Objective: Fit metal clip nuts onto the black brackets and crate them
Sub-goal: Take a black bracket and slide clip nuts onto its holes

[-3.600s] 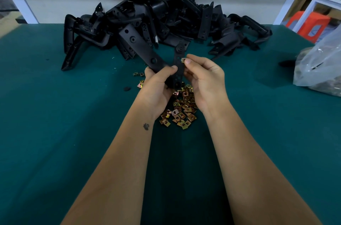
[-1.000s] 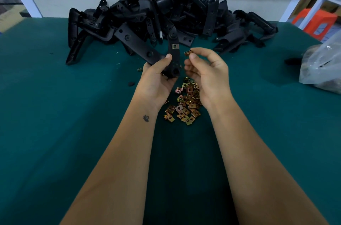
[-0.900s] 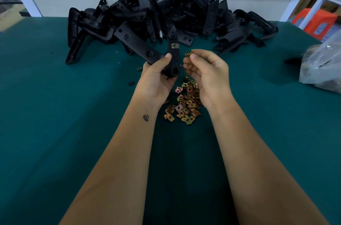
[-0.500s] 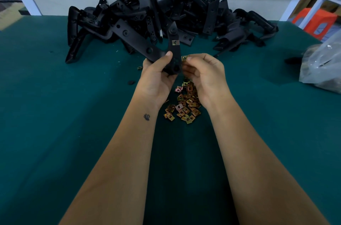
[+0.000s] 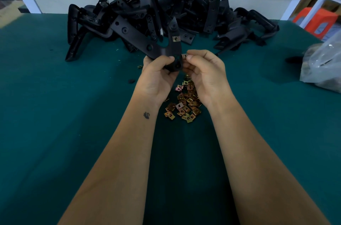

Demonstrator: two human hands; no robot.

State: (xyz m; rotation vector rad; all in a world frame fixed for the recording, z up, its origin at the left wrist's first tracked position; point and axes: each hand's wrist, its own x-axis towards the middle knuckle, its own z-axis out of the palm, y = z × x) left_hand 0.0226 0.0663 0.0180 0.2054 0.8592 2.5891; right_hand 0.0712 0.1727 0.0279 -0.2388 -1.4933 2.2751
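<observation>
- The left hand (image 5: 158, 75) is gripping a black V-shaped bracket (image 5: 162, 47) down at its bend, thumb curled over the front and fingers wrapped behind, holding it up off the green surface (image 5: 55, 114).
- One arm of that bracket is angling up and to the left, the other is pointing pretty much straight up, and it's already wearing a fitted clip nut (image 5: 176, 38) about halfway along.
- The right hand (image 5: 204, 71) is pinching a second clip nut (image 5: 184, 56) between thumb and forefinger, and that nut is sitting right against the right edge of the bracket's upright arm, just above the bend. Can't really tell if it's slid on or just touching the edge.
- Both hands are hanging nearly together, right above a loose pile of clip nuts (image 5: 184, 103), brassy-gold little squares lying on the surface between the wrists.
- A couple of stray nuts (image 5: 139, 66) are lying just left of the left hand, plus a small dark bit (image 5: 131, 81) nearby.
- A big heap of black brackets (image 5: 166, 9) is sitting at the far edge of the surface against the pale wall.
- A clear plastic bag (image 5: 323, 66) is slumping on the surface at the right edge.
- An orange stool (image 5: 317, 22) is showing past the far right corner.
</observation>
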